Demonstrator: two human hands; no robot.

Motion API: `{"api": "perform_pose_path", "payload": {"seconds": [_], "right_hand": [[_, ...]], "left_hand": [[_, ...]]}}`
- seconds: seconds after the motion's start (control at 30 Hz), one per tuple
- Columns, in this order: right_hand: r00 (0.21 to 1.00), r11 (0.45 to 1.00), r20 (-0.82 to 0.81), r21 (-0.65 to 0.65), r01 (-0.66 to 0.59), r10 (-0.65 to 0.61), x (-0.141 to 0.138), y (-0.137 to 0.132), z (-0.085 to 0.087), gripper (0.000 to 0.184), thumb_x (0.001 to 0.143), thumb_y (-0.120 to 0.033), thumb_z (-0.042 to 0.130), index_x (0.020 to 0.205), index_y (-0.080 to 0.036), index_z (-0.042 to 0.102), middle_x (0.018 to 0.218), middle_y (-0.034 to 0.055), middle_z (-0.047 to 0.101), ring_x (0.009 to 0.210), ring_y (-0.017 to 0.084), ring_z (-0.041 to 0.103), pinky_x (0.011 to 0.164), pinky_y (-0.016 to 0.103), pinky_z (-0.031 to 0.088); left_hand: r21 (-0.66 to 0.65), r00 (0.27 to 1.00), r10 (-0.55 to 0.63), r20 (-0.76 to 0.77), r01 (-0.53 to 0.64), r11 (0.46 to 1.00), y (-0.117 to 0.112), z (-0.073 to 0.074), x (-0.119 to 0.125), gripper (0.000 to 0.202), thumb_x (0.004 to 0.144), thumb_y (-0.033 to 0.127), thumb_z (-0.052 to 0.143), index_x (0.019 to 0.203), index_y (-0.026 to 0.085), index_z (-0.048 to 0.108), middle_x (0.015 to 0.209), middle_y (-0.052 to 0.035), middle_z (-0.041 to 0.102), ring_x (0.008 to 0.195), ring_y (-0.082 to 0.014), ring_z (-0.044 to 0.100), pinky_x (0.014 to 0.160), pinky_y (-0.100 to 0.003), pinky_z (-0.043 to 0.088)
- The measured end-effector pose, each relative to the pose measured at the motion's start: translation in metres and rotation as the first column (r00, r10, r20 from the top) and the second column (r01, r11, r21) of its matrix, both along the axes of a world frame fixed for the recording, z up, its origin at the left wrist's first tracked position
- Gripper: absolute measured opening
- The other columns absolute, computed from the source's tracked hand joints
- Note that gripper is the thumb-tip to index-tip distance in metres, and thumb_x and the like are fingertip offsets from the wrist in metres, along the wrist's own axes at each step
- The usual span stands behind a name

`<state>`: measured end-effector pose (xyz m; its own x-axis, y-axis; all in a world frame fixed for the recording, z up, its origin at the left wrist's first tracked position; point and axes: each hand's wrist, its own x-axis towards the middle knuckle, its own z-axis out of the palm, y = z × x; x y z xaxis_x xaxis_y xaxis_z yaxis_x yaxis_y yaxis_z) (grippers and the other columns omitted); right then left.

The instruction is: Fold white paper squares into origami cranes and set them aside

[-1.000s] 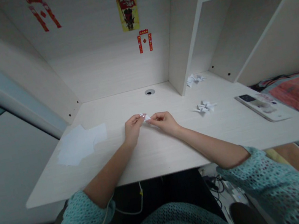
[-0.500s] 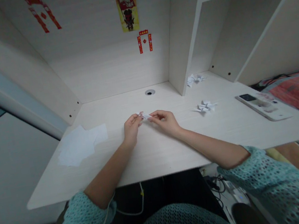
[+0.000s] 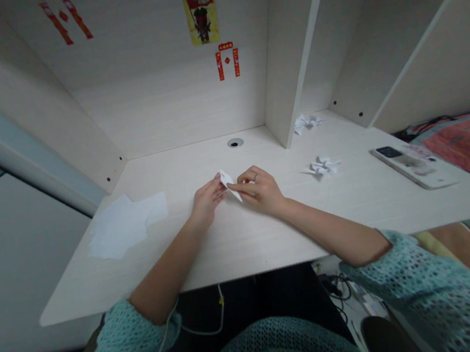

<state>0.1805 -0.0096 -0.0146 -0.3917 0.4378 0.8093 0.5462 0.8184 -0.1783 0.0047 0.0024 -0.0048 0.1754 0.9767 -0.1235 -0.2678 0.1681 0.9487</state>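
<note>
A small folded piece of white paper (image 3: 227, 182) is pinched between both hands above the middle of the pale wooden desk (image 3: 244, 229). My left hand (image 3: 205, 201) grips its left side with closed fingertips. My right hand (image 3: 259, 190) holds its right side, fingers curled, a ring showing on one finger. The paper stands tilted, its point upward. Both forearms rest on the desk, with teal knit sleeves at the elbows.
Loose white sheets (image 3: 128, 227) lie at the desk's left. Folded paper figures sit at right (image 3: 321, 167) and by the shelf divider (image 3: 306, 123). A white remote (image 3: 413, 166) lies at far right. A cable hole (image 3: 234, 142) is at the back.
The folded paper has been turned from lying flat between the fingertips to standing tilted upward. My right hand has rotated so that its knuckles face up. Both hands stay in the same spot.
</note>
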Motion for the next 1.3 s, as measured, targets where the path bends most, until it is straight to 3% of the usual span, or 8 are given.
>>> {"api": "perform_pose_path", "payload": {"seconds": [0.13, 0.47, 0.8, 1.1, 1.3], "right_hand": [[0.998, 0.999, 0.047, -0.02, -0.029, 0.03, -0.002, 0.0, 0.0, 0.029, 0.082, -0.021, 0.056, 0.108, -0.03, 0.064, 0.09, 0.0044, 0.062, 0.081, 0.017, 0.05, 0.072, 0.032, 0.043], [0.995, 0.98, -0.097, -0.198, -0.02, 0.001, 0.0, 0.002, -0.003, 0.023, 0.081, -0.025, 0.058, 0.103, -0.03, 0.066, 0.091, 0.0041, 0.064, 0.086, 0.019, 0.052, 0.078, 0.035, 0.045], [0.987, 0.964, -0.153, -0.251, -0.091, 0.054, -0.001, 0.006, -0.008, 0.021, 0.077, -0.019, 0.061, 0.091, -0.031, 0.07, 0.089, 0.0031, 0.06, 0.084, 0.017, 0.051, 0.076, 0.034, 0.043], [0.948, 0.915, -0.312, -0.363, -0.175, 0.058, -0.006, 0.008, -0.013, 0.007, 0.073, -0.026, 0.067, 0.079, -0.024, 0.07, 0.081, 0.0025, 0.061, 0.082, 0.016, 0.055, 0.078, 0.033, 0.043], [0.912, 0.873, -0.409, -0.435, -0.222, 0.028, -0.009, 0.008, -0.013, 0.006, 0.075, -0.023, 0.064, 0.077, -0.021, 0.069, 0.078, 0.0028, 0.063, 0.079, 0.016, 0.057, 0.075, 0.031, 0.043]], "left_hand": [[0.017, 0.999, -0.037, 0.021, 0.037, 0.999, -0.002, -0.001, 0.002, 0.044, 0.067, 0.05, 0.067, 0.093, 0.014, 0.067, 0.092, -0.0096, 0.067, 0.086, -0.0177, 0.061, 0.08, -0.03, 0.043], [-0.034, 0.999, -0.005, -0.051, 0.003, 0.999, -0.003, 0.003, 0.001, 0.037, 0.062, 0.036, 0.074, 0.092, 0.017, 0.067, 0.091, -0.0066, 0.067, 0.078, -0.0131, 0.061, 0.074, -0.026, 0.044], [0.02, 0.999, 0.017, -0.037, -0.016, 1.0, -0.006, 0.004, 0.005, 0.035, 0.061, 0.028, 0.075, 0.091, 0.013, 0.066, 0.092, -0.0082, 0.067, 0.084, -0.0153, 0.062, 0.085, -0.031, 0.045], [0.018, 0.993, -0.053, -0.106, 0.055, 0.998, -0.006, 0.002, 0.004, 0.033, 0.063, 0.03, 0.073, 0.09, 0.013, 0.066, 0.088, -0.0074, 0.068, 0.077, -0.014, 0.062, 0.081, -0.03, 0.045], [0.057, 0.987, -0.005, -0.16, 0.015, 0.998, -0.004, -0.001, 0.002, 0.037, 0.062, 0.035, 0.073, 0.092, 0.016, 0.064, 0.092, -0.0068, 0.067, 0.081, -0.0161, 0.061, 0.073, -0.028, 0.043]]}}
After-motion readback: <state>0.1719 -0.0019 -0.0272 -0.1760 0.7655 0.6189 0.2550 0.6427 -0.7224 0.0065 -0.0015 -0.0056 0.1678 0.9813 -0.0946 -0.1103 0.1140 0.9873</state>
